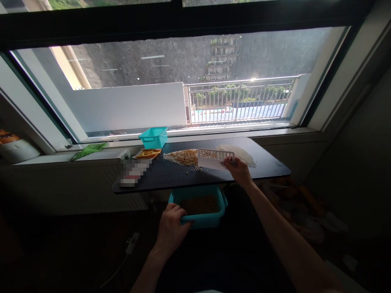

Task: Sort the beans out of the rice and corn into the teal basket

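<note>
My left hand [174, 224] is closed over the near left rim of a teal plastic bin [201, 221], just below the table's front edge. Brown-tan bean-like grains [200, 204] lie inside it. Over the table, my right hand [240, 170] grips a flat white plastic piece with a row of slots [214, 160] by its right end. Left of that piece spreads a heap of tan beans [185, 157], with a few strays near the front edge. Behind and to the right is a heap of white, rice-like grains [244, 154], partly hidden by the piece.
The dark table [265, 165] stands against a window ledge. At its back left are a second teal bin [153, 138] and an orange-yellow packet [148, 154]; a blurred item [134, 173] lies in front. A green cloth [90, 150] rests on the radiator [106, 156]. A power strip [132, 243] hangs lower left.
</note>
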Demonstrator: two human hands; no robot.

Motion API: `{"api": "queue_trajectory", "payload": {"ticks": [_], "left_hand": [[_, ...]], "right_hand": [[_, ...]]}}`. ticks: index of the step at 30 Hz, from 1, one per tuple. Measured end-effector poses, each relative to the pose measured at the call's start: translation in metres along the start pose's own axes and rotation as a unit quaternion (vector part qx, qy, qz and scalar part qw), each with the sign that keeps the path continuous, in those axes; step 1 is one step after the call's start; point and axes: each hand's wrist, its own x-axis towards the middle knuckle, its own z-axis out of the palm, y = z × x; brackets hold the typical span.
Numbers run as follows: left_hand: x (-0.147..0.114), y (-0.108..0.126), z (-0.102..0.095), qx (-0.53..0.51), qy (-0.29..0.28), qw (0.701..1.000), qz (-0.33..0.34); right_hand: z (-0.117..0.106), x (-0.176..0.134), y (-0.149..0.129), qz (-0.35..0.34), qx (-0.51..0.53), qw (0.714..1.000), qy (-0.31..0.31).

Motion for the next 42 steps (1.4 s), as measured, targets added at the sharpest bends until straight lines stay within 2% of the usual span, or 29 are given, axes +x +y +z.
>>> {"api": "queue_trajectory", "payload": {"ticks": [9,13,21,23,27,30,33,39,42], "left_hand": [[0.0,-0.001,-0.001,-0.007,-0.006,1.0,-0.002],[-0.001,-0.003,-0.003,-0.014,-0.001,1.0,-0.005],[-0.012,-0.015,-0.018,-0.017,0.01,1.0,-0.02],[-0.013,-0.018,-0.022,-0.017,0.013,0.999,-0.027],[-0.016,-0.023,-0.025,-0.018,0.018,0.999,-0.039],[-0.019,-0.026,-0.026,-0.016,0.025,0.999,-0.044],[-0.024,-0.032,-0.03,-0.011,0.033,0.999,-0.042],[-0.035,-0.057,-0.05,0.007,0.053,0.997,-0.048],[-0.039,-0.069,-0.061,0.011,0.058,0.997,-0.051]], "right_hand": [[-0.008,-0.01,0.003,0.013,0.009,1.0,0.007],[-0.003,-0.011,0.001,0.012,0.021,1.0,0.0],[0.046,-0.022,0.002,0.004,0.062,0.994,-0.086],[0.05,-0.024,0.001,0.004,0.073,0.991,-0.111],[0.043,-0.027,-0.004,0.005,0.096,0.982,-0.16],[0.047,-0.026,-0.007,0.006,0.109,0.98,-0.169],[0.071,-0.022,-0.01,-0.001,0.123,0.979,-0.162],[0.154,-0.018,-0.024,-0.02,0.157,0.967,-0.202],[0.183,-0.019,-0.028,-0.023,0.168,0.96,-0.222]]}}
